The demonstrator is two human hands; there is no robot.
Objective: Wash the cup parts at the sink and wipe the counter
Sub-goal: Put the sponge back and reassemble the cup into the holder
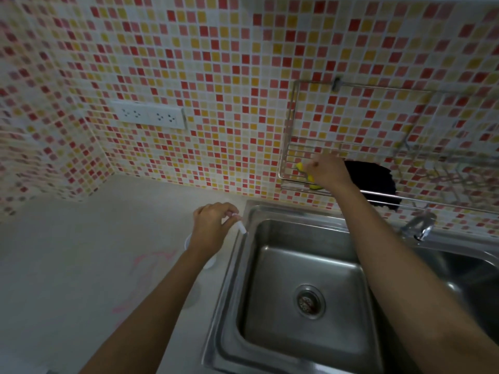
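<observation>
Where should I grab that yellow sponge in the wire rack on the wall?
Grip the yellow sponge by its exposed left end, coming from above through the open top of the metal wire rack. The right hand already covers its other end, and wires likely block a frontal reach.

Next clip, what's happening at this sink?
A person stands at a steel sink whose basin looks dry. The right hand reaches up to a wire rack on the tiled wall and closes on a yellow sponge. The left hand pinches a small white tube-like piece beside the sink's left edge, above a white cup part on the counter, which has pink streaks.
</observation>
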